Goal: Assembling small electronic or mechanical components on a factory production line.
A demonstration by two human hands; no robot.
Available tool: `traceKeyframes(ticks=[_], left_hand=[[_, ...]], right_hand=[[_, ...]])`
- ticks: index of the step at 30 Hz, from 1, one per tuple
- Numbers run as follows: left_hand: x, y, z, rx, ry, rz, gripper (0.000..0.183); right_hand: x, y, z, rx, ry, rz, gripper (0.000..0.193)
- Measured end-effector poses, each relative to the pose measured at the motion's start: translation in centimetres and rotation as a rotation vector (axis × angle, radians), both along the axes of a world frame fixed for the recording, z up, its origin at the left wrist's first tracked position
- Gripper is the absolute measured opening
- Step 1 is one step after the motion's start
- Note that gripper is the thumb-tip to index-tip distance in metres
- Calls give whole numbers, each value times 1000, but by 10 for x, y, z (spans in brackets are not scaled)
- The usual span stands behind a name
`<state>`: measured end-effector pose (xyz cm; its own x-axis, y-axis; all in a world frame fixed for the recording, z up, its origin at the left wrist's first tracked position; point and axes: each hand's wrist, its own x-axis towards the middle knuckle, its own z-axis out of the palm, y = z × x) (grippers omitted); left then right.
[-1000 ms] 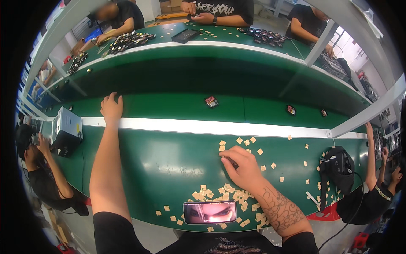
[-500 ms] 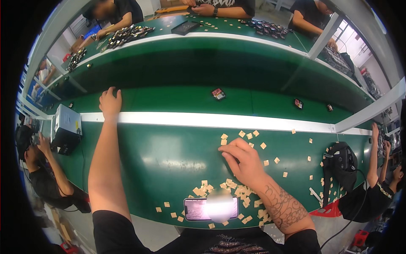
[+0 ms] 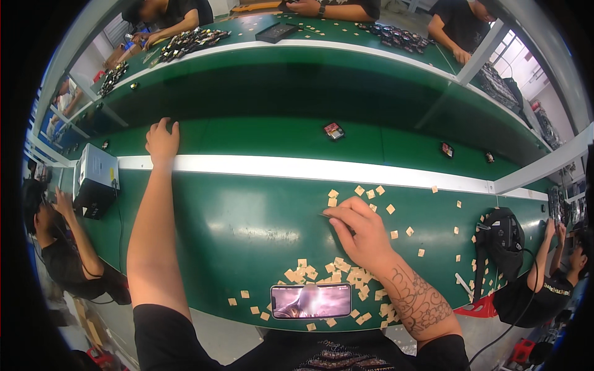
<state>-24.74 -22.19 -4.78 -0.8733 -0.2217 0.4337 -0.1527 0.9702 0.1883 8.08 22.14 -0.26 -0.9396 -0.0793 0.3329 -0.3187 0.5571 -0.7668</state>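
Observation:
My left hand (image 3: 163, 142) is stretched out over the green belt (image 3: 247, 137) beyond the white rail, fingers apart and holding nothing I can see. Several small dark electronic units lie on that belt, the closest one (image 3: 333, 131) with a red and white top. Above the near green table (image 3: 216, 260), my right hand (image 3: 359, 232) is closed in a pinch. A thin dark sliver (image 3: 325, 214) shows at its fingertips, too small to name. Small beige square pieces (image 3: 339, 264) lie in a heap and scattered around that hand. A lit phone (image 3: 311, 301) lies at the near edge.
A grey and black box-shaped device (image 3: 96, 181) stands at the left. A black bag (image 3: 502, 244) with a cable is on the right. White frame posts (image 3: 550, 157) rise on the right. Other people work on both sides and across, where a black tray (image 3: 276, 32) lies among dark parts.
The units on the belt have shifted a little to the right. The whole view has moved slightly. The phone's glare has shrunk. My right hand stays pinched, and my left hand stays over the belt.

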Motion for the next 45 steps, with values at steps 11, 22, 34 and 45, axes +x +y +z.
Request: traceKeyframes(ticks=[11,22,34,45], left_hand=[[0,-1,1,-6,-13,6,41],[0,1,3,7,-29,0,42],[2,2,4,9,-24,-9,42],[-1,-1,0,-40,-15,-5,45]], right_hand=[[-1,0,-1,3,30,-14,18],[0,0,3,2,0,-24,20],[1,1,2,-10,-22,-23,19],[0,1,1,-8,-36,-20,19]])
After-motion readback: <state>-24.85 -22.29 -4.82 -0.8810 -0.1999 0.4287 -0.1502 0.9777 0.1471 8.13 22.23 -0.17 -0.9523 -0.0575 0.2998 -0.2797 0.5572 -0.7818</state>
